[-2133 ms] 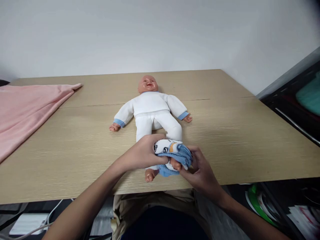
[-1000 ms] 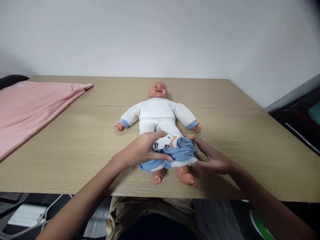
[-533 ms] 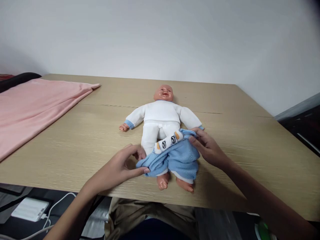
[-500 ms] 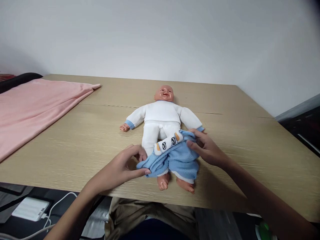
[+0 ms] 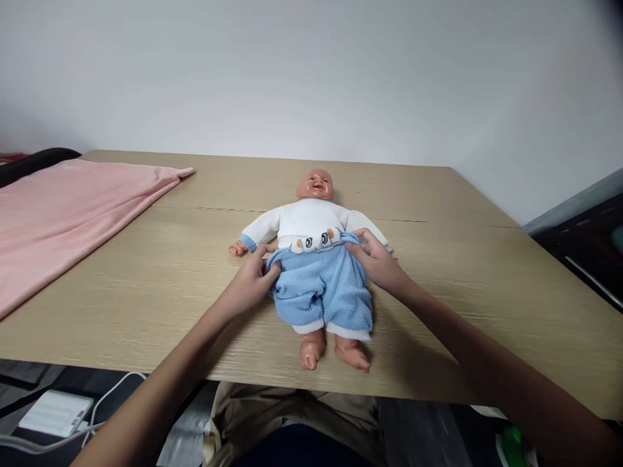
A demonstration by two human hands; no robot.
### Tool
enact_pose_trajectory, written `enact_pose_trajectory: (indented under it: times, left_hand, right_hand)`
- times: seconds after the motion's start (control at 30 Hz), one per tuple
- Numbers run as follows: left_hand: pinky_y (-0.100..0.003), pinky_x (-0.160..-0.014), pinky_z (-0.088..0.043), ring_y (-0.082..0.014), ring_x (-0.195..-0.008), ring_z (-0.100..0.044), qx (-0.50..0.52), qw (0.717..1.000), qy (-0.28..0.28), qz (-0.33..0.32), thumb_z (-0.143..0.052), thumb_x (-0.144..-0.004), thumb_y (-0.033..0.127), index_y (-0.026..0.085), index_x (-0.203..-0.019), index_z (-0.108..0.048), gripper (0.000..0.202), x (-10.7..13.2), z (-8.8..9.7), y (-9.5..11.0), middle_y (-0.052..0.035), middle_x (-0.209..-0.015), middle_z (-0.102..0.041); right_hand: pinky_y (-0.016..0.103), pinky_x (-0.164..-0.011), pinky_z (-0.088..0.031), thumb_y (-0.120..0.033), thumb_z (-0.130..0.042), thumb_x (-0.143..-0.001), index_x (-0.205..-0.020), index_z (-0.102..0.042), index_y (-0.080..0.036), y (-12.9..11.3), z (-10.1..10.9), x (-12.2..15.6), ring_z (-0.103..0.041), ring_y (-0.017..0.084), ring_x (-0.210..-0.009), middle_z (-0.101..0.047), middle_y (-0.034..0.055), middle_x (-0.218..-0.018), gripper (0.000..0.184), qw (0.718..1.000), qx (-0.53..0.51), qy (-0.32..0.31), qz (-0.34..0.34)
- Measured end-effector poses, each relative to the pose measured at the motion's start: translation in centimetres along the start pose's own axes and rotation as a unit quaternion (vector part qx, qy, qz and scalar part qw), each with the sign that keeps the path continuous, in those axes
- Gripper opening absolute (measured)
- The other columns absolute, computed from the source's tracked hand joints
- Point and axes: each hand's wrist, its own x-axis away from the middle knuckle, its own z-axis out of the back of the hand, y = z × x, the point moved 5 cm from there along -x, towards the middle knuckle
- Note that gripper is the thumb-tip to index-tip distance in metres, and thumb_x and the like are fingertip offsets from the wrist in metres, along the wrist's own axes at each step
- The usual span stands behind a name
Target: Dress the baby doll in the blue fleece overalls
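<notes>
Since the earlier frames the blue pants [image 5: 335, 285] have moved up the doll's legs, their waistband going from a slant across the thighs to nearly level at the waist, and both hands have gone farther up with it. Largest is the pale wall [image 5: 292, 78] on the far side, then the wood-toned bench [image 5: 462, 279] in front of it. A pink cloth [image 5: 73, 220] covers the bench's left part, well apart from the doll [image 5: 311, 217], which lies on its back near the middle, head to the far side, in a white top with blue cuffs. The pants are on the doll, touching the hem of the top, with both feet [image 5: 311, 350] out past the white leg hems. The left hand [image 5: 253, 275] has its grip closed on the left end of the waistband; the right hand [image 5: 377, 259] pinches the right end, near the doll's right-side cuff. Below the bench's near edge, at left, is a white box [image 5: 57, 413] beside a white cable [image 5: 104, 395]. Smallest are two embroidered eyes [image 5: 324, 238] on the waistband's white patch.
</notes>
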Motion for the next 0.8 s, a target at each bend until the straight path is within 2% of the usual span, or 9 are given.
enact_pose_trajectory:
  times: [0.07,0.13,0.2,0.27,0.3,0.37,0.47,0.57,0.8]
  left_hand:
    - [-0.03,-0.067,-0.04,-0.0156,-0.07,-0.05,-0.043,0.999,0.01,-0.031,-0.065,-0.102,0.056,0.021,-0.113,-0.06,0.036,-0.8,0.5,0.4,0.0049,-0.079,-0.052]
    - [-0.036,-0.09,-0.05,-0.0224,-0.096,-0.063,-0.113,0.988,0.045,-0.094,-0.066,-0.103,0.054,0.021,-0.102,-0.064,0.034,-1.1,1.2,1.4,-0.0032,-0.097,-0.065]
    - [-0.045,-0.115,-0.045,-0.0304,-0.127,-0.061,-0.184,0.967,0.083,-0.159,-0.065,-0.104,0.049,0.021,-0.1,-0.064,0.029,-1.3,1.8,2.3,-0.0121,-0.127,-0.069]
    - [-0.049,-0.125,-0.038,-0.0326,-0.143,-0.055,-0.209,0.954,0.085,-0.197,-0.06,-0.107,0.044,0.022,-0.107,-0.062,0.022,-1.9,2.0,2.7,-0.0161,-0.147,-0.065]
    - [-0.048,-0.123,-0.04,-0.0316,-0.14,-0.058,-0.206,0.956,0.072,-0.195,-0.057,-0.109,0.043,0.022,-0.11,-0.06,0.021,-2.6,2.0,2.7,-0.016,-0.145,-0.066]
    - [-0.043,-0.108,-0.047,-0.0279,-0.116,-0.065,-0.192,0.966,0.058,-0.163,-0.053,-0.111,0.042,0.023,-0.11,-0.055,0.019,-4.4,2.0,2.3,-0.0104,-0.12,-0.071]
    - [-0.036,-0.088,-0.044,-0.0219,-0.088,-0.057,-0.14,0.981,0.088,-0.104,-0.056,-0.11,0.042,0.024,-0.104,-0.05,0.019,-7.6,2.4,1.8,0.0012,-0.09,-0.059]
    - [-0.032,-0.083,-0.041,-0.0194,-0.084,-0.052,-0.083,0.99,0.073,-0.089,-0.06,-0.108,0.045,0.024,-0.102,-0.053,0.024,-10.4,2.2,1.6,0.0035,-0.086,-0.054]
    - [-0.03,-0.077,-0.045,-0.02,-0.085,-0.057,-0.012,0.993,-0.047,-0.108,-0.072,-0.096,0.075,0.021,-0.094,-0.065,0.055,-12.7,1.3,-0.2,-0.0008,-0.091,-0.063]
  right_hand:
    - [0.03,-0.055,-0.037,-0.076,-0.073,-0.091,-0.111,-0.053,-0.03,0.2,-0.3,-0.2,-0.049,0.018,-0.062,-0.057,-0.0056,-0.073,0.054,1.0,-0.005,-0.016,-0.013]
    - [0.032,-0.063,-0.045,-0.07,-0.077,-0.09,-0.115,-0.055,-0.029,0.0,-0.4,-0.2,-0.058,0.02,-0.071,-0.066,-0.0021,-0.084,0.052,1.0,0.006,-0.024,-0.002]
    - [0.037,-0.078,-0.051,-0.061,-0.076,-0.093,-0.112,-0.062,-0.028,-0.9,-0.2,0.0,-0.064,0.024,-0.086,-0.071,0.0026,-0.096,0.041,0.996,0.067,0.006,0.051]
    - [0.042,-0.092,-0.051,-0.052,-0.071,-0.098,-0.103,-0.065,-0.027,-2.1,0.1,0.2,-0.065,0.028,-0.099,-0.071,0.0067,-0.104,0.027,0.979,0.147,0.059,0.125]
    - [0.043,-0.094,-0.05,-0.049,-0.069,-0.1,-0.101,-0.065,-0.027,-2.4,0.3,0.1,-0.064,0.029,-0.1,-0.071,0.0073,-0.104,0.022,0.971,0.172,0.082,0.146]
    - [0.041,-0.088,-0.049,-0.046,-0.065,-0.102,-0.102,-0.062,-0.028,-2.4,0.5,-0.5,-0.063,0.027,-0.092,-0.068,0.0044,-0.096,0.018,0.97,0.173,0.107,0.133]
    - [0.035,-0.069,-0.039,-0.047,-0.065,-0.103,-0.104,-0.058,-0.029,-0.9,0.9,-2.4,-0.05,0.021,-0.067,-0.054,-0.0042,-0.071,0.019,0.982,0.133,0.123,0.06]
    - [0.033,-0.06,-0.031,-0.057,-0.066,-0.102,-0.1,-0.054,-0.03,0.6,1.2,-4.6,-0.041,0.019,-0.058,-0.046,-0.007,-0.062,0.03,0.986,0.102,0.129,0.033]
    - [0.031,-0.054,-0.033,-0.083,-0.076,-0.085,-0.1,-0.053,-0.029,3.1,1.3,-5.2,-0.047,0.018,-0.061,-0.057,-0.0041,-0.072,0.061,0.996,0.021,0.087,0.008]
